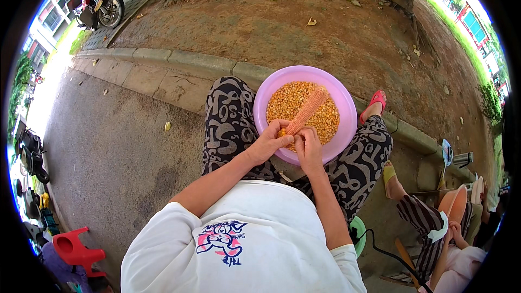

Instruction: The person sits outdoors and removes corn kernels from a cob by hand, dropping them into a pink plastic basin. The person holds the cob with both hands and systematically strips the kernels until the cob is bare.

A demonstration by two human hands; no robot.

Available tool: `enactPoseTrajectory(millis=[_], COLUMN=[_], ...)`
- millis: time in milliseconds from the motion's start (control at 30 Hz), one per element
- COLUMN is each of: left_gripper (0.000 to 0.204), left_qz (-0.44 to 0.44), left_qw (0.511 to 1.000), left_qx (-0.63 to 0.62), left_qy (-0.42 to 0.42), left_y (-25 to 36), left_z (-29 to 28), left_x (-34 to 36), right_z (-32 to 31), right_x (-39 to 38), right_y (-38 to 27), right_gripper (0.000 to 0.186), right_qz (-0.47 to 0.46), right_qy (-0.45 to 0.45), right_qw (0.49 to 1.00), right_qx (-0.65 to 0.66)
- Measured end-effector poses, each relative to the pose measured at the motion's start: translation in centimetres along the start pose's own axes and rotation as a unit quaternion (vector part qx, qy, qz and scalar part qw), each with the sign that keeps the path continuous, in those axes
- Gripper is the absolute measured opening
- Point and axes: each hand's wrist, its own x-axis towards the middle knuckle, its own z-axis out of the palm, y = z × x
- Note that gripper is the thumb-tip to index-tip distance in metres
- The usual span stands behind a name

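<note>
While our left hand (267, 142) curls snugly around the near end of a long, mostly bare reddish corn cob (309, 109), our right hand (309, 153) sets bunched fingertips there, its hold unclear. The cob slants away, forward and rightward, above yellow kernels (285, 99) in a round lilac plastic basin (349, 114).
</note>
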Motion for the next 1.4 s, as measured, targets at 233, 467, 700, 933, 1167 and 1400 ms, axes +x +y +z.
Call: enactPoseTrajectory(millis=[233,467,700,933,1167,1400], left_gripper=[0.036,0.036,0.035,0.03,0.028,0.028], left_qz=[-0.015,-0.021,-0.026,-0.041,-0.031,-0.033], left_qw=[0.999,0.993,0.99,0.984,0.99,0.987], left_qx=[-0.033,-0.114,-0.133,-0.171,-0.138,-0.158], left_qy=[0.009,0.022,0.028,0.032,0.022,0.02], left_y=[-0.4,0.1,0.6,1.0,0.7,0.1], left_z=[-0.2,-0.3,0.1,0.3,0.1,-0.4], left_x=[0.1,0.1,-0.1,-0.1,-0.2,0.0], right_z=[0.1,0.9,0.6,0.4,0.2,-0.2], right_x=[0.0,-0.9,-0.7,-0.1,0.0,0.2], right_y=[-0.2,2.4,2.0,0.5,0.4,-0.4], right_gripper=[0.008,0.008,0.012,0.014,0.013,0.011], right_qz=[0.078,0.162,0.156,0.145,0.139,0.117], right_qy=[-0.007,0.04,0.042,-0.014,-0.028,-0.029], right_qw=[0.994,0.985,0.986,0.981,0.978,0.979], right_qx=[0.079,0.052,0.046,0.131,0.154,0.162])
